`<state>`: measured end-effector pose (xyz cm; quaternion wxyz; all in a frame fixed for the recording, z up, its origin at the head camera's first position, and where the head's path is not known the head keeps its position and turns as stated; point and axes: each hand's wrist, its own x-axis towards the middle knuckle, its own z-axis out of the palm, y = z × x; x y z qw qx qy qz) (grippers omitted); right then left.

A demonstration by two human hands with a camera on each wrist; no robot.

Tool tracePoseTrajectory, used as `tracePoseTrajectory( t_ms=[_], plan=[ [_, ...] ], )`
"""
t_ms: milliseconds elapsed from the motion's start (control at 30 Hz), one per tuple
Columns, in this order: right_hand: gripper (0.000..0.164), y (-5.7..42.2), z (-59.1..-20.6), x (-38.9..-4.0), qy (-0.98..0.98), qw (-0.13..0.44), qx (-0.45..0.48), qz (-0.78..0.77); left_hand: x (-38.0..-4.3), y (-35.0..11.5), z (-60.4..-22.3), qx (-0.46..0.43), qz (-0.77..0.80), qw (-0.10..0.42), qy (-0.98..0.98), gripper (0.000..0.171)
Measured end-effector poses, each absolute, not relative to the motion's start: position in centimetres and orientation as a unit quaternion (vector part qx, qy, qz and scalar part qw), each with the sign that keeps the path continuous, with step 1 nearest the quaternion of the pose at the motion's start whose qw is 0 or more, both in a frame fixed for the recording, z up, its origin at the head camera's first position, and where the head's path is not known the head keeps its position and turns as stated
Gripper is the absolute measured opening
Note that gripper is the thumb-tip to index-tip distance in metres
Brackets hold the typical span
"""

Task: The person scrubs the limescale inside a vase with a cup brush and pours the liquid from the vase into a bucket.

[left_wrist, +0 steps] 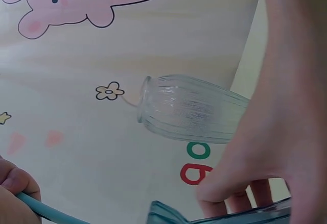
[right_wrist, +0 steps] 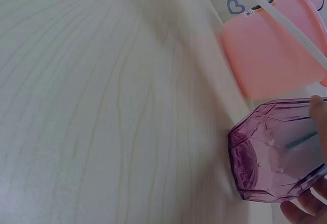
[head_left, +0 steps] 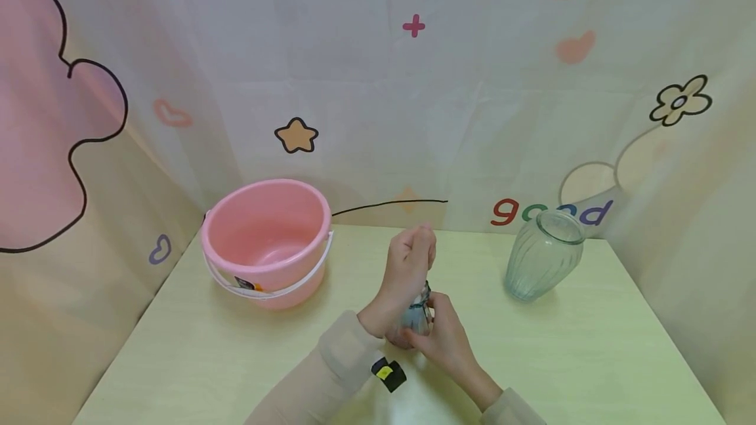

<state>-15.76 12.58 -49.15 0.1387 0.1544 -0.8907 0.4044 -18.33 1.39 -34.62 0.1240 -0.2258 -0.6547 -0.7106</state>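
Faceted vase (head_left: 417, 321) sits directly below the left hand (head_left: 409, 256) and against the right hand (head_left: 447, 334). Right: thumb and fingers curled round the vase's side, gripping it. Left: fist closed round a slim teal stick (left_wrist: 51, 213), whose lower length shows through the vase wall. Vase is clear, glass-like, flat-sided; purple toward the base, bluish at the flared neck. Ribbed vase (head_left: 543, 258), pale green, translucent, round-shouldered, well apart to the right. Pink bucket (head_left: 268, 277), smooth, white-handled, to the left. Table (head_left: 590, 346) shows wavy wood grain.
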Motion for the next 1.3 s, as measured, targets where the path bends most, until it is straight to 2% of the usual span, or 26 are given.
tracePoseTrajectory(
  t_ms=[533,833,1300],
  plan=[
    [0.064,12.5,-49.0,-15.8,-0.887,0.161,0.156,0.403,-19.1,1.8,-35.1,-0.232,-0.711,0.147,-0.647,0.034],
    [0.065,12.4,-49.0,-16.0,-0.889,0.165,0.155,0.398,-19.0,1.8,-36.5,-0.201,-0.728,0.097,-0.648,0.036],
    [0.067,12.3,-49.2,-16.0,-0.883,0.173,0.163,0.406,-17.6,1.3,-35.0,-0.229,-0.717,0.107,-0.650,0.029]
  ],
)
